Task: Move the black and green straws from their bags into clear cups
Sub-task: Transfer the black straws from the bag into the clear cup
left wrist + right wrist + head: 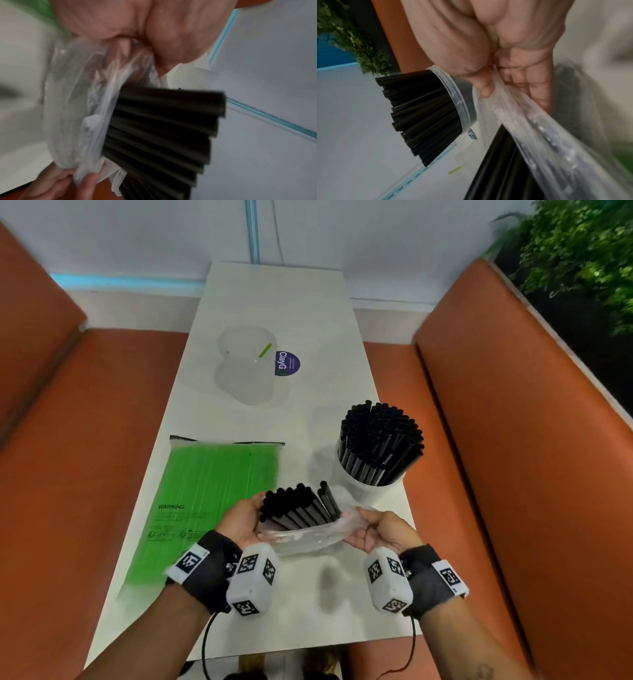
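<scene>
Both hands hold a clear plastic bag (305, 537) just above the table's near part, with black straws (294, 506) sticking out of its mouth. My left hand (241, 520) grips the bag's left side and my right hand (380, 530) pinches its right edge; the left wrist view shows the bag (80, 108) and straws (163, 121), the right wrist view the pinched bag (530, 128). Right of them, a clear cup (363, 484) stands packed with black straws (380, 436). A bag of green straws (205, 498) lies flat on the left. Two clear cups (245, 364) stand farther back, one with a single green straw (264, 350).
The white table (308, 611) is narrow, with orange bench seats (513, 474) on both sides. A purple round sticker (287, 363) lies beside the far cups. A green plant (582, 258) stands at the back right, and a pale wall closes the far end.
</scene>
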